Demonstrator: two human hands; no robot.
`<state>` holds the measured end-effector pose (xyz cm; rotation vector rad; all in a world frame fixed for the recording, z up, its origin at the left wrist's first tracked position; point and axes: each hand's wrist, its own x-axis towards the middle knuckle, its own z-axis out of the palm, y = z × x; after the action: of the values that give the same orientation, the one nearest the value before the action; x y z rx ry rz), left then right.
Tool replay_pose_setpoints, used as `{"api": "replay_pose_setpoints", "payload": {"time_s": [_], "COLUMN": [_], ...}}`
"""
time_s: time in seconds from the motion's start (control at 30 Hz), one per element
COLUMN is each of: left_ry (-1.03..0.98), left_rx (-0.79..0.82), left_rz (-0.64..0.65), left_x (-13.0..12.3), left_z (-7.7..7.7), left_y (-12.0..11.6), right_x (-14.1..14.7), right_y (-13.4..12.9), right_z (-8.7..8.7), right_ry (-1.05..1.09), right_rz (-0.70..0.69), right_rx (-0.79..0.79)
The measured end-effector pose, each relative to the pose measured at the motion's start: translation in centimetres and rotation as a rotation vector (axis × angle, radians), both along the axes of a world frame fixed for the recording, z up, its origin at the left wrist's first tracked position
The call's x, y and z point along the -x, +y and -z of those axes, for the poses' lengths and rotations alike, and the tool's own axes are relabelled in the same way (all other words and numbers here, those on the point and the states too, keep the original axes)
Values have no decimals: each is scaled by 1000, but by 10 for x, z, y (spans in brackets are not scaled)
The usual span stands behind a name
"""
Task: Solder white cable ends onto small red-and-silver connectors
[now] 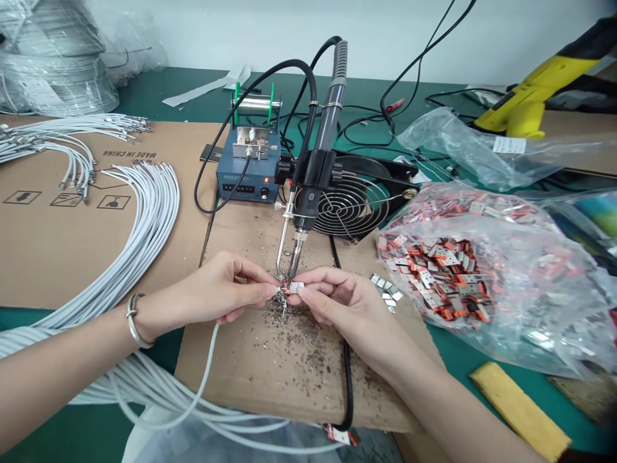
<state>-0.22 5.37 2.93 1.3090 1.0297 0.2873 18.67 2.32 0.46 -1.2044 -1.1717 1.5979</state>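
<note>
Just under the tip of an upright soldering iron (308,199), my two hands meet. My left hand (236,289) pinches the end of a white cable (208,366), which hangs down from under the palm. Between thumb and forefinger, my right hand (337,299) grips a small orange and white connector (297,288). The cable end and the connector meet at the iron's tip; the exact joint is too small to tell. Beside the iron, a thin metal feed tube (284,238) comes down to the same spot. Dark solder crumbs lie on the cardboard (231,379) below.
A blue solder feeder (248,173) and a round fan (351,206) stand behind. Bundled white cables (164,212) lie left. At right are a plastic bag of orange connectors (448,276), small metal pieces (387,292), a yellow sponge (520,411) and a yellow tool (525,103).
</note>
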Motion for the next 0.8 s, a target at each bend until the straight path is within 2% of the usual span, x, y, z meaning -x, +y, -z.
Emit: {"api": "replay_pose_setpoints", "payload": {"time_s": [0.37, 0.8], "left_ry": [0, 83], "left_rx": [12, -46], "left_rz": [-11, 20], "left_x": [-1, -1], "left_z": [0, 5], "left_y": [0, 1], "right_x": [-2, 1], "right_y": [0, 1], "right_z": [2, 1], "right_ry": [38, -46], "right_rz": [-3, -17], "right_rx": [24, -28]}}
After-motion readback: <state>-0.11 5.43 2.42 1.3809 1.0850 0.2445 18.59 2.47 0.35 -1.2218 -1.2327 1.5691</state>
